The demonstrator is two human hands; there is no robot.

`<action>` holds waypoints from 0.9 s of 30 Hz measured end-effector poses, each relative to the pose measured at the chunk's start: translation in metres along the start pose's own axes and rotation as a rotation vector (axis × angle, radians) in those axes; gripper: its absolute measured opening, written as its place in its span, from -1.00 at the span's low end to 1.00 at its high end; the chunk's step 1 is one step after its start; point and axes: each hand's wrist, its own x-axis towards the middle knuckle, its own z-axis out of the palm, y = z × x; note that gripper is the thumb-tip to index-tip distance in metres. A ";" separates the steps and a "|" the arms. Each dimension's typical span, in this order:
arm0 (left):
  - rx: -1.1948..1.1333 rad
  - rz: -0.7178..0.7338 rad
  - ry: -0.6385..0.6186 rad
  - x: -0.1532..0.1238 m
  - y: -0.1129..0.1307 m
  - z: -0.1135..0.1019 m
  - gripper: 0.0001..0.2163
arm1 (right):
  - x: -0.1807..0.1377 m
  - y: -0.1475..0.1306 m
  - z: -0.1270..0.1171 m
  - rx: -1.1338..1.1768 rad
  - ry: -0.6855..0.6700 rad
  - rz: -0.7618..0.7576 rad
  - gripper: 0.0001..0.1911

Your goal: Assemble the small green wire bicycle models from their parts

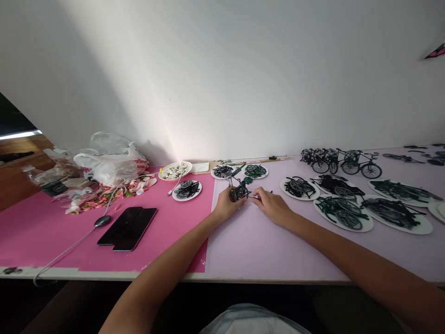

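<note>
My left hand [227, 204] is closed around a small model bicycle [239, 191], a dark green and black one, and keeps it just above the lilac part of the table. Its lower part is partly covered by my fingers. My right hand [271, 204] pinches a thin, dark, rod-like tool [254, 198], whose tip points left at the bicycle. Whether that tip touches the bicycle is too small to tell. Just behind the bicycle stand a plate of black parts [213, 174] and a plate of green parts [266, 173].
Several finished model bicycles [351, 162] stand at the back right, behind plates of parts [318, 208]. On the pink left side lie two phones [134, 227], a cable with a dark mouse-like piece [103, 221], a plastic bag [111, 162] and a plate of pale pieces [175, 170].
</note>
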 end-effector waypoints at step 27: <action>0.001 0.021 0.002 -0.005 0.008 0.004 -0.64 | 0.001 0.000 0.006 -0.333 0.072 -0.022 -0.62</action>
